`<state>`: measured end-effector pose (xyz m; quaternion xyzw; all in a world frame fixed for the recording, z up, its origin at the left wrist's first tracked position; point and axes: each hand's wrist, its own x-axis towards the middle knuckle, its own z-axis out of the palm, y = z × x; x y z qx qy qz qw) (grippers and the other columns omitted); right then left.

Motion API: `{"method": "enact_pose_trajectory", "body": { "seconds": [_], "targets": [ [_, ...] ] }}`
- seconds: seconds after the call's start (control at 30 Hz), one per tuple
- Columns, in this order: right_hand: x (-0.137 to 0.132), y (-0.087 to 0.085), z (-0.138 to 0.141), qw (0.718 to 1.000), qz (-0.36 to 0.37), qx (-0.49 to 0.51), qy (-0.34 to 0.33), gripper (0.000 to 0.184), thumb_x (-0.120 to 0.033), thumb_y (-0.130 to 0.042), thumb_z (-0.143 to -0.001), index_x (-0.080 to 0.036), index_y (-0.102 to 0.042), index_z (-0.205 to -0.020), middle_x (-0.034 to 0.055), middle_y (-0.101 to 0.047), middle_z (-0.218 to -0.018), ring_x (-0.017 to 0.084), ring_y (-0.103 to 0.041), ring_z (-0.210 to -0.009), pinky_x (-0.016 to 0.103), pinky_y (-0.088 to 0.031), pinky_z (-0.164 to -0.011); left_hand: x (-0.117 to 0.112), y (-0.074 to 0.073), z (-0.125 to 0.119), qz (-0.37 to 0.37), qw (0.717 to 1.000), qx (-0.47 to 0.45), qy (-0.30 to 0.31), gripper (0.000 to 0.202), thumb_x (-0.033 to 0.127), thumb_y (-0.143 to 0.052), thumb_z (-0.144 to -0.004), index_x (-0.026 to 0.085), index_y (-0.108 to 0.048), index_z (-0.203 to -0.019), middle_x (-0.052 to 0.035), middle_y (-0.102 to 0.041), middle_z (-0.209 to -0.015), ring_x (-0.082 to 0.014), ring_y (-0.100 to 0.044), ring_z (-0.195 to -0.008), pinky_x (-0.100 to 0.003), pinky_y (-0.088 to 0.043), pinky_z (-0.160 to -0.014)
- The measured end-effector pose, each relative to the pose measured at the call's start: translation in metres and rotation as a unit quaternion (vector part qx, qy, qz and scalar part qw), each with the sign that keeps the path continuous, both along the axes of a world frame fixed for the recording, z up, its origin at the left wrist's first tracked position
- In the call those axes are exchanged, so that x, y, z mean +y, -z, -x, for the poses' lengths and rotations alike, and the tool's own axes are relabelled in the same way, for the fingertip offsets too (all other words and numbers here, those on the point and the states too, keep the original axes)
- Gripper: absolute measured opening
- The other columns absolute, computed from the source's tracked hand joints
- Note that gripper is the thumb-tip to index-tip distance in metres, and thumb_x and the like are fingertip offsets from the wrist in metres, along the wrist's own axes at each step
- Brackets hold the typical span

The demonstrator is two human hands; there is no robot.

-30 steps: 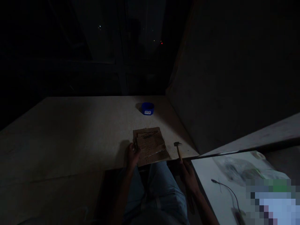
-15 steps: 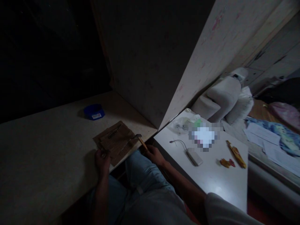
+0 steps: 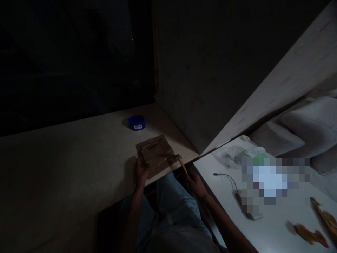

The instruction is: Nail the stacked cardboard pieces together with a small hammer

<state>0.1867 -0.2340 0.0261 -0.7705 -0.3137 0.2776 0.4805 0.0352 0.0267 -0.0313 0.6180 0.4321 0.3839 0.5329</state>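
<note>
two hands busy: right hand (image 3: 196,182) clenched low on hammer (image 3: 181,162) handle, prob. head-heavy & stiff, head on cardboard pack (image 3: 155,153) at counter (image 3: 79,151) edge; left hand (image 3: 141,171) curled at pack's left edge, grip unclear.

A blue round tub (image 3: 136,122) sits on the pale bench (image 3: 65,158), near a dark upright board (image 3: 200,70). To the right, a white bench (image 3: 276,232) carries 1 thin cable (image 3: 229,178), a clear plastic bag (image 3: 228,156) and 2 orange scraps (image 3: 310,236), blurred.
</note>
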Motion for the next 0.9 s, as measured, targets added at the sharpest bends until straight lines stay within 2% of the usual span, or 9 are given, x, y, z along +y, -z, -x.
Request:
{"method": "enact_pose_trajectory", "body": {
  "seconds": [0.17,0.3,0.47,0.6,0.77,0.9],
  "targets": [
    [0.01,-0.004,-0.001,1.0,-0.002,0.007,-0.006,0.059,-0.065,-0.048,-0.092,-0.013,-0.07,-0.108,0.0112,-0.073,-0.092,0.027,-0.067,-0.085,0.04,-0.055,-0.084,-0.009,0.004,-0.005,0.025,1.0,-0.01,-0.013,0.057,0.019,-0.073,-0.068,0.018,-0.057,-0.123,-0.0133,-0.068,-0.122,-0.0218,-0.07,-0.1,-0.034,-0.057,-0.085],
    [0.013,-0.003,0.001,0.999,-0.015,0.028,-0.018,0.06,-0.066,-0.046,-0.093,-0.013,-0.069,-0.11,0.0119,-0.072,-0.097,0.027,-0.066,-0.091,0.037,-0.054,-0.086,-0.014,0.008,-0.005,0.017,0.999,-0.018,-0.033,0.057,0.021,-0.071,-0.072,0.018,-0.058,-0.127,-0.0138,-0.067,-0.126,-0.0215,-0.069,-0.103,-0.033,-0.057,-0.086],
    [0.015,-0.003,0.003,0.999,-0.015,0.035,-0.031,0.059,-0.066,-0.046,-0.094,-0.013,-0.069,-0.108,0.0105,-0.07,-0.092,0.025,-0.065,-0.087,0.034,-0.054,-0.082,-0.01,0.011,-0.008,0.029,0.999,-0.024,-0.021,0.06,0.022,-0.069,-0.075,0.019,-0.056,-0.133,-0.014,-0.065,-0.132,-0.0216,-0.068,-0.108,-0.034,-0.056,-0.091],
    [0.019,-0.012,0.003,0.999,0.002,0.019,-0.026,0.057,-0.064,-0.045,-0.094,-0.014,-0.07,-0.104,0.0099,-0.07,-0.086,0.026,-0.066,-0.082,0.034,-0.054,-0.075,-0.009,0.012,-0.015,0.024,0.999,-0.021,-0.021,0.062,0.022,-0.068,-0.075,0.018,-0.054,-0.135,-0.0152,-0.062,-0.138,-0.0235,-0.065,-0.117,-0.035,-0.054,-0.096],
    [0.031,-0.027,-0.004,0.999,0.022,-0.027,-0.04,0.049,-0.051,-0.044,-0.094,-0.013,-0.067,-0.114,0.0114,-0.073,-0.091,0.026,-0.068,-0.082,0.034,-0.053,-0.075,-0.011,0.014,-0.04,0.015,0.999,-0.03,-0.002,0.062,0.017,-0.07,-0.072,0.021,-0.058,-0.133,-0.0127,-0.064,-0.134,-0.0232,-0.064,-0.119,-0.033,-0.054,-0.097],
    [0.048,-0.033,-0.012,0.996,0.03,-0.074,-0.044,0.045,-0.034,-0.046,-0.088,-0.013,-0.063,-0.124,0.0126,-0.074,-0.103,0.027,-0.07,-0.089,0.036,-0.054,-0.083,-0.012,0.011,-0.071,0.01,0.999,-0.033,0.029,0.056,0.016,-0.069,-0.071,0.019,-0.06,-0.126,-0.0124,-0.067,-0.13,-0.0225,-0.065,-0.115,-0.035,-0.054,-0.097]
  ]
}}
